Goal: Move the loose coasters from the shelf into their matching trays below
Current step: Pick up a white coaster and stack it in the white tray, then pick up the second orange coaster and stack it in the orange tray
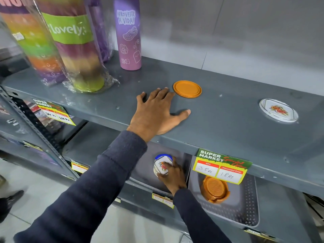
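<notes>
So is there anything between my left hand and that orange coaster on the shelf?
Nothing visible. The left hand lies flat on the shelf, fingertips right beside the orange coaster, with only bare shelf between them. The purple bottle stands farther back, out of the way.

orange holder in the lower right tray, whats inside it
The orange holder sits in the grey tray with a ridged orange coaster showing on top. Whether more coasters are stacked beneath it is hidden by the holder's wall and that top coaster.
</notes>
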The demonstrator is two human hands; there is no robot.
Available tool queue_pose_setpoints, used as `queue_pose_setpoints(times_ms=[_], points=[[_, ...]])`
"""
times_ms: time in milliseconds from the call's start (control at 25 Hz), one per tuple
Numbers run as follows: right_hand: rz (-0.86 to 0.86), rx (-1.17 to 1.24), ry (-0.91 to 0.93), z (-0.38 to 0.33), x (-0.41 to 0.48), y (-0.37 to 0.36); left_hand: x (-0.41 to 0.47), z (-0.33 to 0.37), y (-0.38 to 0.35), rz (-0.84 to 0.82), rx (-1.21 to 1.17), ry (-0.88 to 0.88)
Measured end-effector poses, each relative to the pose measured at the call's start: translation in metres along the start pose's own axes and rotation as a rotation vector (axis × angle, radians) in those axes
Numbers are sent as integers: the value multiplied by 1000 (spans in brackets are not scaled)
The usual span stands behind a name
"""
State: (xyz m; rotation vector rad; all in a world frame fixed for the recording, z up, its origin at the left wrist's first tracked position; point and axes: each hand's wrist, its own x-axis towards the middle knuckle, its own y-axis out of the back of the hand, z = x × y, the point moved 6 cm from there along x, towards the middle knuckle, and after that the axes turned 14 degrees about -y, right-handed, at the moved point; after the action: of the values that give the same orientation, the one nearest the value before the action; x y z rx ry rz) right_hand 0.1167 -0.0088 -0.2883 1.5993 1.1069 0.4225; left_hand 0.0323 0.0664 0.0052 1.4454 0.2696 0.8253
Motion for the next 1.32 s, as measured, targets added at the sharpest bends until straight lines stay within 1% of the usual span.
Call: queue_pose_setpoints(times_ms=[160, 240, 280, 360, 440, 480, 560, 640, 720, 800, 880, 1000, 1080, 1120, 1200, 1320], points=[[41, -54, 21, 1, -1, 2, 0, 0, 0, -1, 6, -1], [74, -21, 52, -2, -12, 11, -1, 0, 1, -2, 12, -1], [107, 32, 82, -6, -23, 20, -1, 1, 1, -8, 14, -2], [271, 224, 216, -17, -54, 51, -1, 1, 0, -25, 16, -8], [511, 481, 462, -31, -112, 100, -2, 3, 0, -43, 12, -11], [609, 563, 591, -40, -145, 130, -2, 3, 0, -56, 11, -12], [740, 602, 798, -60, -201, 192, -1, 5, 0, -83, 14, -8], [865, 604, 881, -76, -233, 253, -1, 3, -4, -92, 10, 0], [947, 653, 854, -86, -233, 305, -2, 3, -7, -103, 22, -14], [935, 706, 762, -97, -204, 344, -1, 4, -5, -115, 21, -26], [826, 700, 620, -106, -154, 365, -2, 5, -1, -100, -10, -11], [564, 535, 387, -109, -70, 360, -5, 7, 3, -67, -37, -5], [373, 410, 246, -102, -31, 345, -7, 6, 5, -62, -46, -1], [307, 350, 186, -97, -18, 337, -7, 6, 5, -67, -50, 1], [248, 286, 117, -89, -3, 326, -6, 6, 6, -67, -51, 2], [267, 290, 131, -86, 6, 320, -6, 6, 6, -59, -54, 5]])
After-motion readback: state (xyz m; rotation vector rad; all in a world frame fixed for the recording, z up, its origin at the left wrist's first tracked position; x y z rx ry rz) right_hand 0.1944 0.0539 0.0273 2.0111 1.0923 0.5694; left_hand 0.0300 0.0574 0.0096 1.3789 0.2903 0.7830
